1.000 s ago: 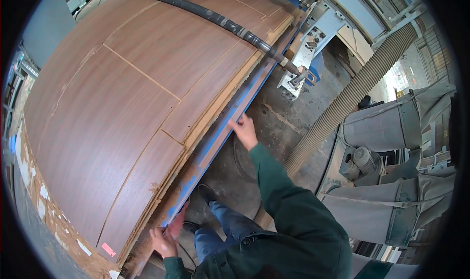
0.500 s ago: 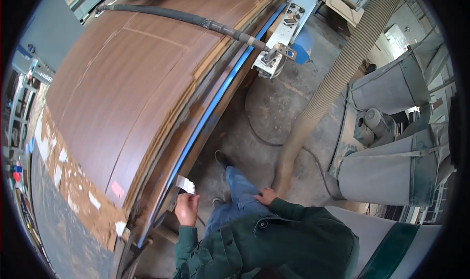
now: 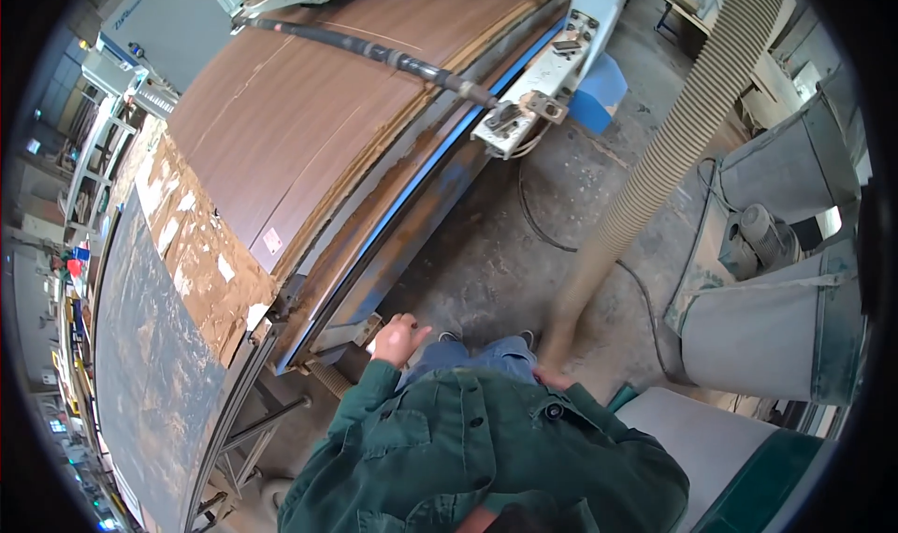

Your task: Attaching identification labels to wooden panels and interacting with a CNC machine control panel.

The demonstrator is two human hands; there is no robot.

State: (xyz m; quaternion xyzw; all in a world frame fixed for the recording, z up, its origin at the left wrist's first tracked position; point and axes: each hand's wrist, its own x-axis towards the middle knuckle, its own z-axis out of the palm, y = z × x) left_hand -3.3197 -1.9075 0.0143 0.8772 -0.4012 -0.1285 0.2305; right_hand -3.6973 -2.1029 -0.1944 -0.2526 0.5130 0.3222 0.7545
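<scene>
My left hand (image 3: 399, 339) is raised in front of my left side, beside the near end of the machine bed's edge. Its thumb stands apart from the half-curled fingers, and I see nothing between them. My right hand (image 3: 554, 378) hangs low by my right thigh; its fingers are mostly hidden. Left of me lies a large brown wood-grain panel (image 3: 309, 112), with a small pale pink label (image 3: 271, 241) near its close corner. A blue strip (image 3: 412, 191) runs along the machine's side. Torn brown sheet (image 3: 210, 262) with white patches borders the panel.
A white metal machine arm (image 3: 547, 88) juts out ahead, joined to a dark rod (image 3: 374, 51) over the panel. A ribbed hose (image 3: 683, 112) drops to the floor on my right. Grey dust-collector drums (image 3: 767, 332) stand there. A black cable (image 3: 645, 299) crosses the concrete floor.
The white piece that was in my left hand no longer shows. My left hand has moved slightly right and up in view. My body has turned toward the machine's side, and my right hand sits lower.
</scene>
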